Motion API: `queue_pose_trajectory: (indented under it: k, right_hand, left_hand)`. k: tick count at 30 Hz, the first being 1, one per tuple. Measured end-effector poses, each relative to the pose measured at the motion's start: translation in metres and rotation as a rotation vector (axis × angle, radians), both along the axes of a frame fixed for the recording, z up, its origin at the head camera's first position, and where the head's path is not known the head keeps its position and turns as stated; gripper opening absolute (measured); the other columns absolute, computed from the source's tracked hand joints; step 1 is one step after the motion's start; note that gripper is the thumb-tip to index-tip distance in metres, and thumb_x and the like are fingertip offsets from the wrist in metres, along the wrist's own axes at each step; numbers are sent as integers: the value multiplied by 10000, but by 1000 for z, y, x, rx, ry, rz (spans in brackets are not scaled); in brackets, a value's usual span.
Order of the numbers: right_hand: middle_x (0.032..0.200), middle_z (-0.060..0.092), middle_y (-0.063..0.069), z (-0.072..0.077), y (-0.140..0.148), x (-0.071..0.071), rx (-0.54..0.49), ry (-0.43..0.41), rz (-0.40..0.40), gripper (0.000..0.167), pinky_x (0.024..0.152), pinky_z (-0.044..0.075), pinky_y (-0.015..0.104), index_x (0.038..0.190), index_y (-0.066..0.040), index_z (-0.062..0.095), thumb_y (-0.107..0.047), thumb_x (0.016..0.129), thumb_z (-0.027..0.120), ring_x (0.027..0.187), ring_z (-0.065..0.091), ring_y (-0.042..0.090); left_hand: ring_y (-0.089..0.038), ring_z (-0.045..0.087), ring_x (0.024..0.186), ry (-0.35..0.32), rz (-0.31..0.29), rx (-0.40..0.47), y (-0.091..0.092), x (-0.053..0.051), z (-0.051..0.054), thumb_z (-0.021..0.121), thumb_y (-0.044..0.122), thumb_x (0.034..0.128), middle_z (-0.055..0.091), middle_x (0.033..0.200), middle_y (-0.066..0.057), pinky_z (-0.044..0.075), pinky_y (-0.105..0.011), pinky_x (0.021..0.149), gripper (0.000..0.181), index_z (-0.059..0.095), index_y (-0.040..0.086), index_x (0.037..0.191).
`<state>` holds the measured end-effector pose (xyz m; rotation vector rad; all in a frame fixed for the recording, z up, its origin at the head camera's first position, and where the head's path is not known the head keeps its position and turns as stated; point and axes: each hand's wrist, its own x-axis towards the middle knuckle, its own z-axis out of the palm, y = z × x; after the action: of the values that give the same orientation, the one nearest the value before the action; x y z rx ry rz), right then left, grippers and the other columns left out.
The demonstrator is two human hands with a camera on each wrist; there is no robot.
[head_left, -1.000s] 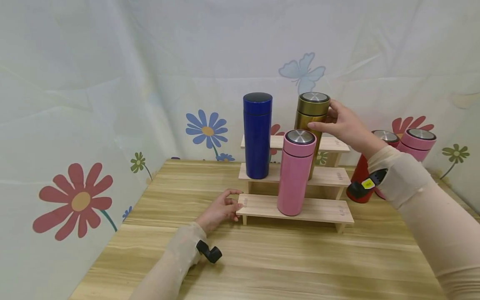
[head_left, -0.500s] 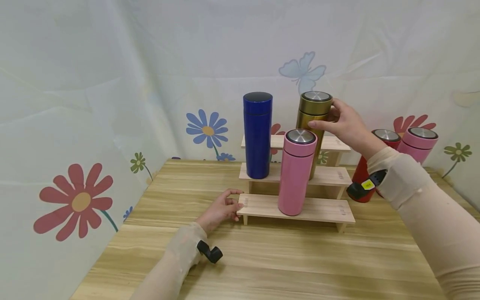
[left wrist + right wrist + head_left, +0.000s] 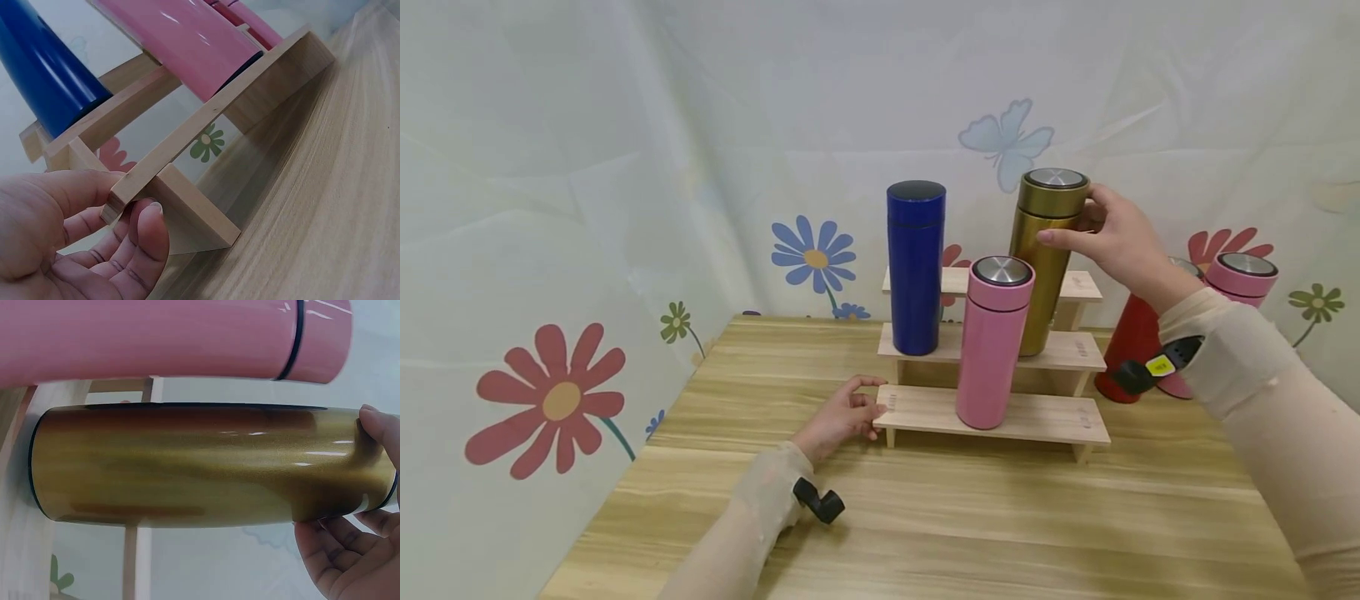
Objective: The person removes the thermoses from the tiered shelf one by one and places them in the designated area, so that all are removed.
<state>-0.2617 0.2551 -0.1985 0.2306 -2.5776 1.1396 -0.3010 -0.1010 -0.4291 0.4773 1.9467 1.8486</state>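
My right hand (image 3: 1123,237) holds a gold thermos (image 3: 1045,267) near its top, thumb on one side and fingers on the other. The thermos stands over the middle step of a three-step wooden shelf (image 3: 1052,415); whether its base (image 3: 44,465) touches the board, I cannot tell. At the left end of the lowest step, my left hand (image 3: 844,417) pinches the board edge, with curled fingers (image 3: 147,244) under it in the left wrist view. A blue thermos (image 3: 916,271) stands at the left of the middle step. On the lowest step, a pink thermos (image 3: 992,350) partly covers the gold one.
Right of the shelf, a red thermos (image 3: 1131,350) and a second pink thermos (image 3: 1240,279) stand on the wood-grain table (image 3: 940,525), partly behind my right arm. A flower-printed curtain (image 3: 700,200) hangs behind and at the left.
My right hand has moved the gold thermos to the right along the middle step, and its top now appears slightly higher. The left hand, blue thermos and front pink thermos stay put.
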Motion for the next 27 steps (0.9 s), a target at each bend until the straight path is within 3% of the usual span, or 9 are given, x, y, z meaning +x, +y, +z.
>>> queue_pose_trajectory:
  k: [7,13,18,23,27]
  right_hand:
    - [1366,513,176,9,12,10,-4,-8,-12,711,1050,383,573,1463,-173,323,-426,887,656,1095,536,125]
    - [1206,594,-41,14,27,17,-5,5,-34,632,919,436,296,1415,-230,384,-390,880,679,971,555,-36]
    - [1125,590,-140,16,39,25,13,-7,-58,594,910,441,286,1388,-248,400,-400,883,673,977,539,-47]
    - [1031,598,-215,15,49,31,-33,11,-47,523,759,431,97,1321,-255,440,-334,874,702,930,570,-76]
    - [980,592,-252,12,59,34,-18,27,-56,505,701,418,54,1303,-254,452,-317,872,707,881,578,-102]
  left_hand:
    - [-116,588,627,1,2,-5,0,-1,-2,569,26,942,540,789,-6,524,-237,589,503,367,41,1402]
    - [-125,582,631,-3,9,-16,0,-1,-1,573,33,942,536,813,-12,524,-241,596,500,375,50,1400]
    - [-125,579,634,-10,13,-20,2,-1,-1,573,30,941,532,816,-10,527,-240,596,500,379,61,1401]
    - [-118,578,628,-14,14,-20,1,-1,-1,571,32,943,532,807,-3,524,-238,595,500,378,62,1404]
    - [-117,576,622,-13,20,-21,0,-1,-1,567,30,945,536,808,-1,523,-239,593,493,381,61,1401]
